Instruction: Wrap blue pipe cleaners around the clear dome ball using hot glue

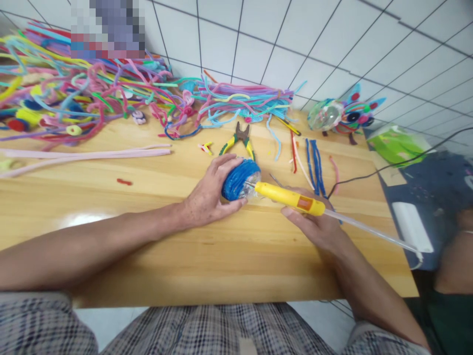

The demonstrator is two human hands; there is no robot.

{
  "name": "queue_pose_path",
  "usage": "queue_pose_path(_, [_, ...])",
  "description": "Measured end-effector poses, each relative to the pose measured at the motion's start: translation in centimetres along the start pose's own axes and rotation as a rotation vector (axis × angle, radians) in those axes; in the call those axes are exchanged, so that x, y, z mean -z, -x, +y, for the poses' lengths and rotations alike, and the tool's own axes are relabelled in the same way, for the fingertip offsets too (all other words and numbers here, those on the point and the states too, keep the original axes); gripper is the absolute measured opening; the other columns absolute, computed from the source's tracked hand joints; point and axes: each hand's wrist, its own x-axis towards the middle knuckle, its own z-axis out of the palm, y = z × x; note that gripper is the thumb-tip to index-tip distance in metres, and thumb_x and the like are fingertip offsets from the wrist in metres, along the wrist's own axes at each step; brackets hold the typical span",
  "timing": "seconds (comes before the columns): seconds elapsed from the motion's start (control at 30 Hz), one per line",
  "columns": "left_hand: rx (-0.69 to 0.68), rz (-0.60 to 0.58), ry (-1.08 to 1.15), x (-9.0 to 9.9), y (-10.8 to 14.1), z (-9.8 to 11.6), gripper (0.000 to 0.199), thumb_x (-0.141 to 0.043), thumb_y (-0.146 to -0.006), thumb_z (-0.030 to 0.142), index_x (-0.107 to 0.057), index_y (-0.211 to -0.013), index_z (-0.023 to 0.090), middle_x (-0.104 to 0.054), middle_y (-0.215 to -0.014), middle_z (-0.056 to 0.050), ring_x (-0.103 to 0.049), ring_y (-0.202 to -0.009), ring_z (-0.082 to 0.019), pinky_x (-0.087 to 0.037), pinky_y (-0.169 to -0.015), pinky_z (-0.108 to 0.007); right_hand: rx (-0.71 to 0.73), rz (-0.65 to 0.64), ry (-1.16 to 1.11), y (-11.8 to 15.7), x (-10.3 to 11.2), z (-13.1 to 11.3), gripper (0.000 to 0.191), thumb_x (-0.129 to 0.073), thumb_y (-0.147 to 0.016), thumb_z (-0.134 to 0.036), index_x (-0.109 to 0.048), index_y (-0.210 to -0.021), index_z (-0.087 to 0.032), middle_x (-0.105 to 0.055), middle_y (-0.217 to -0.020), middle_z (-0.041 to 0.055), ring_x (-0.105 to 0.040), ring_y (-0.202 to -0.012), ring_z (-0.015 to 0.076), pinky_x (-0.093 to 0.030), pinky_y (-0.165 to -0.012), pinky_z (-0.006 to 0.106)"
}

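Note:
My left hand [207,197] is closed round a rounded clear piece wrapped in blue pipe cleaner [236,180], its unwrapped clear end turned to the right. In my right hand [314,222] is a yellow hot glue gun [290,197], its metal nozzle at the clear end of the wrapped piece. A long translucent glue stick [369,229] sticks out of the gun's back. Just beyond the wrapped piece lie green-and-yellow pliers [241,138] with their jaws pointing away. Blue pipe cleaners [316,165] lie past my right hand.
Heaps of coloured pipe cleaners [84,98] and a bundle of them [244,101] line the tiled wall. A finished pipe-cleaner animal [351,116] stands at the far right. A black cord [391,167] crosses the right edge. Another person's arm [456,251] shows at the right.

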Motion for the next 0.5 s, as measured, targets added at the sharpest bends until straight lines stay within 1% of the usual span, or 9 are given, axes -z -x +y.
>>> queue_pose_path(0.2, [-0.012,0.012,0.021,0.0,-0.1,-0.1,0.088,-0.082,-0.1,0.043,-0.035,-0.173,0.029,-0.05,-0.165,-0.019,-0.049,-0.16,-0.04,-0.048,-0.134,-0.065,0.016,0.004,0.011,-0.4,0.1,-0.7,0.014,-0.069,-0.109,-0.032,-0.074,-0.121,-0.027,-0.083,-0.102,0.0022,-0.08,-0.087,0.0222,-0.063,-0.076,0.034])
queue_pose_path(0.33, [-0.021,0.023,0.033,0.0,-0.1,-0.3,0.087,-0.082,-0.1,0.043,-0.035,-0.172,0.029,-0.051,-0.164,-0.019,-0.05,-0.16,-0.04,-0.049,-0.133,-0.065,0.059,0.039,0.099,-0.3,-0.2,-0.9,0.017,-0.071,-0.108,-0.029,-0.072,-0.125,-0.028,-0.085,-0.105,0.0023,-0.082,-0.088,0.0222,-0.066,-0.076,0.033])
queue_pose_path(0.4, [-0.023,0.023,0.034,0.0,-0.1,-0.4,0.086,-0.081,-0.101,0.044,-0.035,-0.172,0.028,-0.05,-0.164,-0.02,-0.05,-0.159,-0.04,-0.049,-0.132,-0.065,0.125,0.07,0.149,-0.3,-0.6,-0.5,0.022,-0.072,-0.106,-0.025,-0.071,-0.128,-0.027,-0.087,-0.111,0.0038,-0.085,-0.095,0.0232,-0.068,-0.084,0.034])
queue_pose_path(0.5, [-0.021,0.021,0.019,0.0,-0.2,-0.6,0.086,-0.081,-0.101,0.046,-0.034,-0.172,0.027,-0.05,-0.163,-0.02,-0.051,-0.158,-0.04,-0.05,-0.132,-0.064,0.28,0.101,0.236,-0.5,-1.1,0.2,0.026,-0.067,-0.107,-0.019,-0.071,-0.131,-0.025,-0.088,-0.117,0.0078,-0.087,-0.104,0.0249,-0.07,-0.093,0.036])
